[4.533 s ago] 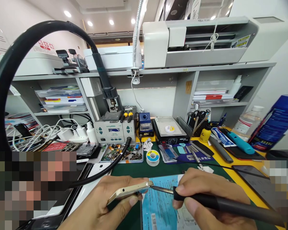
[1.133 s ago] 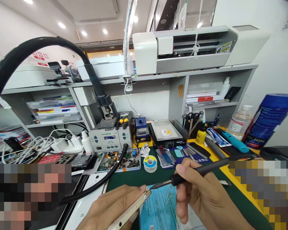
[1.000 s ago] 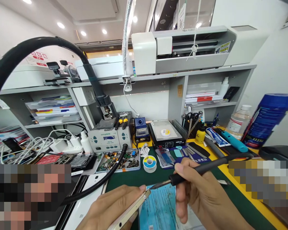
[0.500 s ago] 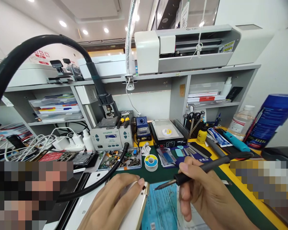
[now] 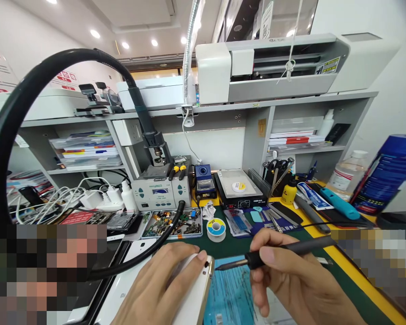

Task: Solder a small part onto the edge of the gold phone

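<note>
A white phone with a gold edge [image 5: 192, 295] lies under my left hand [image 5: 164, 282], whose fingers wrap over its back and top corner. In my right hand [image 5: 287, 271] is a soldering iron [image 5: 253, 260], pinched near its front like a pen. Its dark metal tip points left, just beside the phone's top edge; whether they touch I cannot tell. Beneath lies a light-blue sheet [image 5: 232, 289] with streaked dark marks, on the green mat [image 5: 203, 248]. Part of the phone is hidden by my left hand.
A solder spool [image 5: 216, 230] and a tray of small parts [image 5: 149, 230] sit ahead. Behind them are a rework station [image 5: 160, 194] and a hot plate [image 5: 240, 185]. A thick black hose [image 5: 149, 250] arches around the left. White tablet-like devices [image 5: 122, 280] lie left.
The soldering iron's tip has come closer to the phone's top edge, and its handle lies flatter. My left hand keeps its hold on the phone. The whole view has shifted slightly.
</note>
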Demonstrator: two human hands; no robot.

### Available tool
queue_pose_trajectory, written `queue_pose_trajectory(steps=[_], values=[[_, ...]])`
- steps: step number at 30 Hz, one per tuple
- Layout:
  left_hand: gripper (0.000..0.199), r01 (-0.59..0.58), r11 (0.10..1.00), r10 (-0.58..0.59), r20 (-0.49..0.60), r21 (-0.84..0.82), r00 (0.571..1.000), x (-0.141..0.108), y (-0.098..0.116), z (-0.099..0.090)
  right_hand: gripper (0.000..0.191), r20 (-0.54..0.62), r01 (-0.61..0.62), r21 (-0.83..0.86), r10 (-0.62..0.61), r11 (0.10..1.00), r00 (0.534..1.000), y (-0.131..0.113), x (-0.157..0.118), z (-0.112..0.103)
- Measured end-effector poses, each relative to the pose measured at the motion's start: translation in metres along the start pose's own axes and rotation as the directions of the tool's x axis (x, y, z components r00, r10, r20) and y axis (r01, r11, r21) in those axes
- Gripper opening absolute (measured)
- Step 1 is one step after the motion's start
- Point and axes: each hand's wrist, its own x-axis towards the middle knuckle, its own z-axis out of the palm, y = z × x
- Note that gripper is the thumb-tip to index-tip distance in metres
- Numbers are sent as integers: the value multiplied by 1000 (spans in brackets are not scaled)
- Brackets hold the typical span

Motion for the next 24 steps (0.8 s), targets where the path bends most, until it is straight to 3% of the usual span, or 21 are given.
queue_pose_trajectory(steps=[9, 16, 20, 24], values=[[47, 54, 994, -55, -3, -96, 998, 8, 0, 0, 22, -26, 20, -25, -20, 1000, 999, 0, -2, 0], [49, 106, 959, -107, 10, -263, 994, 7, -1, -4, 16, -14, 11, -16, -11, 1000, 1000, 0, -1, -2], [50, 101, 867, -92, 42, -489, 995, 20, 1, -11, 16, -9, 7, -50, -7, 999, 1000, 1, -2, -4], [41, 172, 752, -118, 126, -637, 985, 30, 5, -16, 14, 51, 25, -75, -21, 997, 998, 3, -2, -6]])
